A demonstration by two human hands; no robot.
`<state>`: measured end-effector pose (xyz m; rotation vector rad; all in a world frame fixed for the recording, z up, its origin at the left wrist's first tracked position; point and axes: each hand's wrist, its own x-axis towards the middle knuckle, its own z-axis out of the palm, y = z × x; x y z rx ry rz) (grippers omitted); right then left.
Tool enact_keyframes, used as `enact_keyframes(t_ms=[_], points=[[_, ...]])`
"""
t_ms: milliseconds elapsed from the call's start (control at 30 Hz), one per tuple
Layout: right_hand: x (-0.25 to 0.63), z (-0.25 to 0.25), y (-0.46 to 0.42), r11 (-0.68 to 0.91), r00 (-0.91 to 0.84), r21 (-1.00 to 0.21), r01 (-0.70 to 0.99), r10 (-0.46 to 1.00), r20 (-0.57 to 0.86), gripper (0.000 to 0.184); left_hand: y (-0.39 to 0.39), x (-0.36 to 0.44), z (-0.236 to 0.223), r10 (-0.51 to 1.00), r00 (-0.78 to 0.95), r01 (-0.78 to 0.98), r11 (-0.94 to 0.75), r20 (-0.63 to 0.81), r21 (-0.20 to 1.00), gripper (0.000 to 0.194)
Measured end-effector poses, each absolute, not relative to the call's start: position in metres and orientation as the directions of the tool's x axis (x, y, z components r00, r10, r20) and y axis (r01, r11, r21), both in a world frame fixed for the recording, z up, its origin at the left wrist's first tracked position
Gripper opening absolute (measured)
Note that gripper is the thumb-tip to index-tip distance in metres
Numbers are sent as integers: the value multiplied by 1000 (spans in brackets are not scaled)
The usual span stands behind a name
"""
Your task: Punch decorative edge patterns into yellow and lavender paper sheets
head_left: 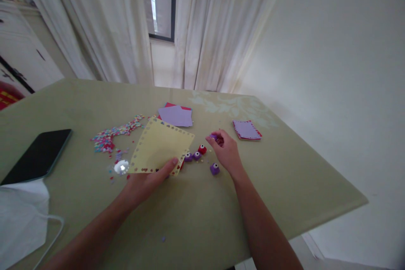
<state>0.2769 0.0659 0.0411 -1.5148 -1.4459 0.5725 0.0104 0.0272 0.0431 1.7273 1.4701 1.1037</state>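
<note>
My left hand (148, 183) is closed on a square of yellow paper (161, 145), its thumb pressed on the near right corner. Small punched shapes run along the paper's edges. To the right, my right hand (225, 147) pinches a small purple craft punch (214, 137) between thumb and fingers, apart from the paper. Below that hand stands another purple punch (214, 169). Between my hands are a red punch (202, 149) and two more purple punches (196, 155), partly bordered by the paper's edge.
Colourful paper confetti (110, 137) lies scattered at the left. Purple and red sheets (176, 116) lie behind the yellow paper, and a stack of edge-punched squares (247, 130) sits at the right. A shiny round object (121, 167), a phone (39, 154) and a white mask (23, 219) are on the left.
</note>
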Motion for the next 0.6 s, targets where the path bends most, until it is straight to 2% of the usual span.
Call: enact_keyframes(t_ms=[100,200,300,400,467,533,600], points=[[284,28,72,72,164,-614,786,933,319,23,26,11,45,977,26,484,-197,211,853,44],[281,19,73,88,30,-475,876,971,236,21,25,11,46,980,26,479,-183,195,858,45],[282,19,73,146,-61,-447,883,978,200,30,23,9,43,990,-12,462,-121,142,878,44],[293,21,74,90,48,-400,912,946,322,31,22,6,41,1000,10,396,-29,27,918,43],[303,21,74,-7,137,-329,944,919,371,44,21,5,42,996,83,329,8,-37,944,48],[311,19,74,-77,170,-293,953,937,306,49,21,6,47,991,119,293,20,-57,956,49],[315,17,74,-100,171,-305,947,961,218,36,21,8,53,992,109,294,28,-63,955,47]])
